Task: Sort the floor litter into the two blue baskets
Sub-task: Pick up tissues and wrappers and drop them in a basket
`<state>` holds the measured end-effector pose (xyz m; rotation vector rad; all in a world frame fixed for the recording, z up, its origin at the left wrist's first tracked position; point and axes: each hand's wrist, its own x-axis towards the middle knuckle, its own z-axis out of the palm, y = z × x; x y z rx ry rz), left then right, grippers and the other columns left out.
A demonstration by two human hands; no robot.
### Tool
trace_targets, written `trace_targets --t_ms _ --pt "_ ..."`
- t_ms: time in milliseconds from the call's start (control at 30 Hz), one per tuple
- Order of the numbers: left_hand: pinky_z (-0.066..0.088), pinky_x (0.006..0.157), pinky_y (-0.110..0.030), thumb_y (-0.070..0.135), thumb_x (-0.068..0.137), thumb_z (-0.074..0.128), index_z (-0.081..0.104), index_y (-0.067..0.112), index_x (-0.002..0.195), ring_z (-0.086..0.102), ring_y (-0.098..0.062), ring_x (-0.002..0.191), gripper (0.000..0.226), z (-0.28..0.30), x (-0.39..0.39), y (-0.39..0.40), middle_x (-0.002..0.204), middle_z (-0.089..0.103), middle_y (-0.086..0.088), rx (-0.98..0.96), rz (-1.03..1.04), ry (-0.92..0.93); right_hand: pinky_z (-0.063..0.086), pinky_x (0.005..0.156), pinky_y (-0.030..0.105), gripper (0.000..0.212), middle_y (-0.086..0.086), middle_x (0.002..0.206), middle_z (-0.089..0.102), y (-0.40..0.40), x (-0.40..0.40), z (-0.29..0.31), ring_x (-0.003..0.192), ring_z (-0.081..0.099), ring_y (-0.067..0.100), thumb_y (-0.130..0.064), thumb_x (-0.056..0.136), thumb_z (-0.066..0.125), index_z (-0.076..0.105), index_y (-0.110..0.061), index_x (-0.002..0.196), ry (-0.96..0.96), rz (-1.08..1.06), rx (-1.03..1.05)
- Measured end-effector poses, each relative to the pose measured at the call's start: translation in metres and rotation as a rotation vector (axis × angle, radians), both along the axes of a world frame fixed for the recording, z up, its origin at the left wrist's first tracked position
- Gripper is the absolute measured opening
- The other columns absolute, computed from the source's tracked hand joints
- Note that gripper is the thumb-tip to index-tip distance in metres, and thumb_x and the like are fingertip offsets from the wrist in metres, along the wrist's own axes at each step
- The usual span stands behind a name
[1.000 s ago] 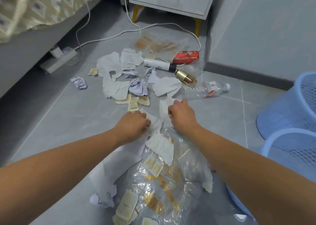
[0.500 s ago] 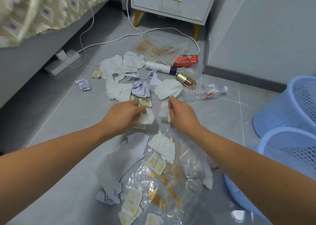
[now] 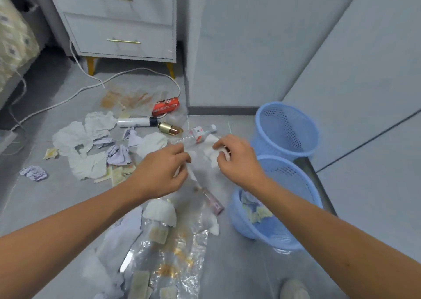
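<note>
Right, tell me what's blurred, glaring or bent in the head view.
Head view: both hands, left hand and right hand, are motion-smeared, as is the tissue they hold; the clear plastic bag glints with glare; wide-angle distortion tilts the cabinet and walls; lighting is soft and even.

We have a single head-worn view, angled forward and down onto the floor (image 3: 57,196). Both forearms enter from 6 o'clock, close to the lens.

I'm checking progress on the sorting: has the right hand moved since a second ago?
Yes. The right hand has lifted off the floor litter and swung right toward the near blue basket, now pinching a white tissue; it started left of the plastic bottle.
</note>
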<state>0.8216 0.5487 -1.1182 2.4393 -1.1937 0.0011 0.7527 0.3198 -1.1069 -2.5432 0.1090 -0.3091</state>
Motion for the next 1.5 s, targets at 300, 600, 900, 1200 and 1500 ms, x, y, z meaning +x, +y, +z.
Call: trace_targets --t_ms 300,600,900,1200,1500 --pt "0.043 0.055 -0.035 0.03 0.092 0.045 0.065 0.014 0.087 0.057 -0.023 0.09 0.026 0.014 -0.078 -0.161 0.092 0.057 -0.001 -0.208 -0.244 -0.049 0.05 0.068 0.036 0.017 0.004 0.084 0.062 -0.106 -0.141 0.013 0.074 0.062 0.026 -0.006 0.077 0.055 0.067 -0.011 0.088 -0.127 -0.397 -0.192" --pt "0.046 0.089 -0.043 0.036 0.095 0.055 0.052 0.027 0.139 0.055 -0.032 0.109 0.045 -0.023 -0.115 -0.192 0.111 0.063 -0.009 0.253 -0.434 0.115 0.051 0.076 0.031 0.041 -0.005 0.097 0.067 -0.111 -0.175 -0.032 0.095 0.062 0.024 -0.03 0.078 0.049 0.072 -0.027 0.111 0.221 -0.338 -0.292" --pt "0.046 0.073 -0.037 0.025 0.089 0.054 0.066 0.021 0.105 0.057 -0.024 0.091 0.02 -0.028 -0.057 -0.088 0.091 0.064 0.002 -0.146 -0.103 0.052 0.05 0.07 0.038 0.018 -0.009 0.084 0.06 -0.041 -0.066 -0.013 0.085 0.057 0.015 -0.018 0.082 0.054 0.064 -0.023 0.096 0.012 -0.173 -0.214" --pt "0.052 0.08 -0.039 0.031 0.097 0.051 0.062 0.023 0.128 0.053 -0.025 0.116 0.033 -0.127 -0.014 0.074 0.118 0.06 -0.002 0.121 0.558 0.283 0.053 0.082 0.04 0.027 0.0 0.115 0.055 0.076 0.049 -0.108 0.102 0.057 0.024 -0.025 0.09 0.059 0.062 -0.024 0.117 0.392 0.177 -0.245" --pt "0.053 0.082 -0.044 0.038 0.097 0.055 0.058 0.029 0.133 0.045 -0.03 0.119 0.037 -0.215 -0.001 0.118 0.126 0.046 -0.006 0.24 0.774 0.365 0.046 0.104 0.046 0.059 0.008 0.148 0.035 0.095 0.11 -0.211 0.133 0.036 0.037 -0.024 0.092 0.065 0.042 -0.028 0.146 0.531 0.295 -0.377"
